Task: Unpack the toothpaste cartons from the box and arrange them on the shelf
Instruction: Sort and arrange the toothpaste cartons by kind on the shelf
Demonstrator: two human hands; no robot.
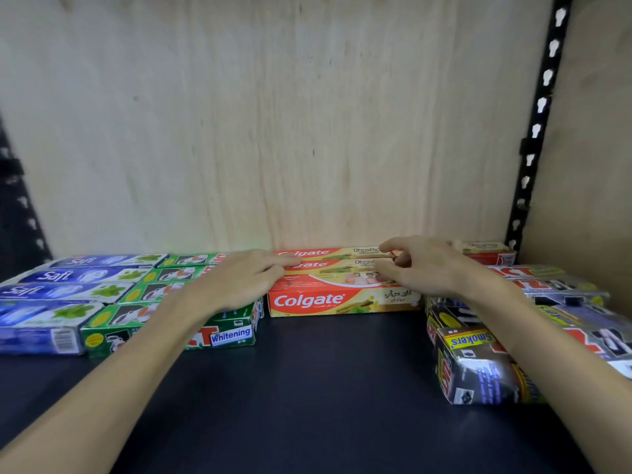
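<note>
Three red-and-yellow Colgate cartons lie side by side at the back middle of the dark shelf (325, 388); the front carton (342, 301) faces me. My left hand (239, 285) rests with its fingertips on the left ends of the rear Colgate cartons (328, 258). My right hand (420, 265) pinches the right end of those rear cartons between thumb and fingers. The box itself is out of view.
Blue Saft cartons (65, 292) and green whitening cartons (143, 295) fill the left of the shelf. Silver-black smokers' cartons (478, 364) are stacked at the right, one red carton (489, 254) behind them. A plywood back wall (273, 131) and a black slotted upright (537, 131) bound the shelf.
</note>
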